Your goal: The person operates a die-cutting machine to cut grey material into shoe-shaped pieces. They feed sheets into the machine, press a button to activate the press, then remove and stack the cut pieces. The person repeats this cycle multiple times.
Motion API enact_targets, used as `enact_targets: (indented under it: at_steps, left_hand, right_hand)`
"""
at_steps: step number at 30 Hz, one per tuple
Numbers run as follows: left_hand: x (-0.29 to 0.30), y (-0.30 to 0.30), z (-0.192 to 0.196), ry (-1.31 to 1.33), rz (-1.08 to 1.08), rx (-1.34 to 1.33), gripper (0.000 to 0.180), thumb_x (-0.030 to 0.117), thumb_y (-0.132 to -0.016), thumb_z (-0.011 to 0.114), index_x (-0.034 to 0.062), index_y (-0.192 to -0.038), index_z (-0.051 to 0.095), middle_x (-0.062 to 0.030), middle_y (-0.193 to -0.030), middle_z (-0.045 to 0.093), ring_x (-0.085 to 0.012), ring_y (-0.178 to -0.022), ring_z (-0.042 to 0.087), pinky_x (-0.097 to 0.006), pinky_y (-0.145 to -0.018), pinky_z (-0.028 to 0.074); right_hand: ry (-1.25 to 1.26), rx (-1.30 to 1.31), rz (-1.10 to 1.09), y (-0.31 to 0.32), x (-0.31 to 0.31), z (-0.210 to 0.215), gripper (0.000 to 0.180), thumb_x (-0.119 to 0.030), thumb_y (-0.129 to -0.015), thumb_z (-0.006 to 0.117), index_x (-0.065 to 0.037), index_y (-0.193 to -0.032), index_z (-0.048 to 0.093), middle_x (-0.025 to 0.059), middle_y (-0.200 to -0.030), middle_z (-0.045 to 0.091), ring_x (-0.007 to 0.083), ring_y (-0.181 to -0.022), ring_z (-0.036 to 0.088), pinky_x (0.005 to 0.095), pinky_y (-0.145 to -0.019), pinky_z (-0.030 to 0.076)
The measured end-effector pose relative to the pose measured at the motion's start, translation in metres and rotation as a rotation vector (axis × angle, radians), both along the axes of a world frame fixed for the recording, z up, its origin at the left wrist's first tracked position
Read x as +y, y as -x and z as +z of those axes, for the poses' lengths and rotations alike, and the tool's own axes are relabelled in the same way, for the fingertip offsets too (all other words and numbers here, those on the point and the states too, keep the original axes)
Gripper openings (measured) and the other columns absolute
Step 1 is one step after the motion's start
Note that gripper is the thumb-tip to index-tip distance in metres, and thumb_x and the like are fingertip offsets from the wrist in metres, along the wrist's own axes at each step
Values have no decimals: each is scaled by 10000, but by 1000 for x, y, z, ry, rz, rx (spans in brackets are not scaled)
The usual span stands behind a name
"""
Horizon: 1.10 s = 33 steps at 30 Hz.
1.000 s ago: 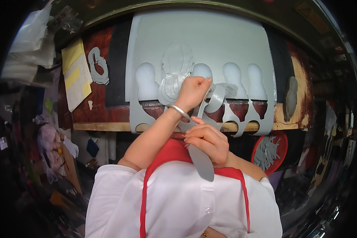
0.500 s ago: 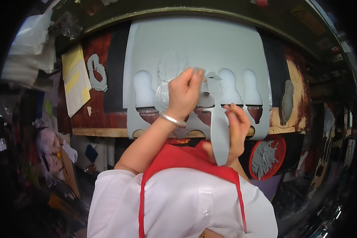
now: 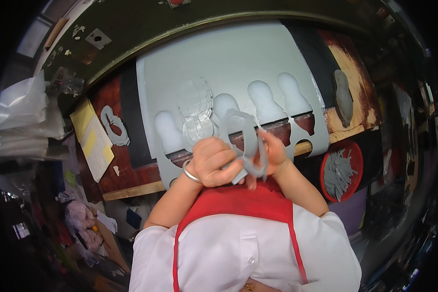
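My left hand (image 3: 214,163), with a silver bangle at its wrist, is closed on a small grey piece (image 3: 239,179) whose end shows below the fingers. My right hand (image 3: 273,155) is curled against a thin, looped grey offcut strip (image 3: 263,163), blurred by motion, hanging between the hands. Some of its fingertips are hidden behind the strip. Beyond both hands lies a large grey sheet (image 3: 219,53) with several sole-shaped holes along its near side. A sole-shaped cutting die or stack of cut pieces (image 3: 198,121), hard to make out, rests on it beside my left hand.
A red basket (image 3: 359,168) at the right holds several grey cut strips. Dark sole-shaped piece (image 3: 344,100) lies on the wooden board's right; a grey ring-shaped piece (image 3: 114,126) and papers (image 3: 95,141) lie left. A green machine beam (image 3: 199,18) spans the back.
My view has tilted. Both hands have come nearer my body, the left one lower. The long grey sole-shaped piece in my right hand no longer shows; a looped strip now shows between the hands.
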<state>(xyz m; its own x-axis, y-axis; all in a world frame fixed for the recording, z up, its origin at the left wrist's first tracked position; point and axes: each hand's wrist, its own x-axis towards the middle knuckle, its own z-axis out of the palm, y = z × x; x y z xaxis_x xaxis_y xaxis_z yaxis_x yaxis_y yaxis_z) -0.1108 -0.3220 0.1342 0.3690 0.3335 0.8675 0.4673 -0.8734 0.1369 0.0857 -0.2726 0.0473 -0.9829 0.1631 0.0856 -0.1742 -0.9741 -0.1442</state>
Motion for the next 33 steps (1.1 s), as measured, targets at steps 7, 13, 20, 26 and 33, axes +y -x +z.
enact_targets:
  at_steps: [7,13,20,26,33]
  left_hand:
    - [-20,21,-2,-46,111,63,217,195,-728,717,110,-904,622,-52,-871,570,-187,-680,566,-295,-534,451]
    - [-26,20,-1,-23,176,149,304,195,-681,812,127,-933,657,-77,-927,600,-263,-879,629,-363,-727,575]
    - [-31,15,-16,-82,146,-36,232,67,-783,667,116,-1010,672,-109,-1085,574,-283,-943,626,-329,-702,588]
    - [-32,18,-19,-16,112,-81,249,56,-765,680,101,-1010,665,-125,-1096,571,-300,-946,635,-338,-694,590]
    - [-37,22,-16,58,177,-11,262,33,-721,700,71,-978,670,-139,-1059,596,-311,-931,642,-355,-733,591]
  right_hand:
    - [-306,184,-160,9,-13,32,1181,-724,-727,562,156,-1398,150,336,-1420,268,394,-1327,325,483,-1081,276]
    - [-150,302,-282,7,-13,44,1219,-823,-689,471,102,-1420,162,334,-1431,253,428,-1307,327,533,-1070,261]
    - [-11,623,-288,18,-13,26,1038,-635,-767,471,184,-1363,237,346,-1394,325,478,-1300,324,546,-1095,214]
    - [-31,198,-256,11,-20,22,725,-336,-848,531,197,-1297,331,277,-1179,565,339,-1072,592,425,-915,476]
    - [-1024,51,-455,11,4,66,826,-634,-787,588,113,-1138,578,169,-1037,648,268,-953,622,367,-855,470]
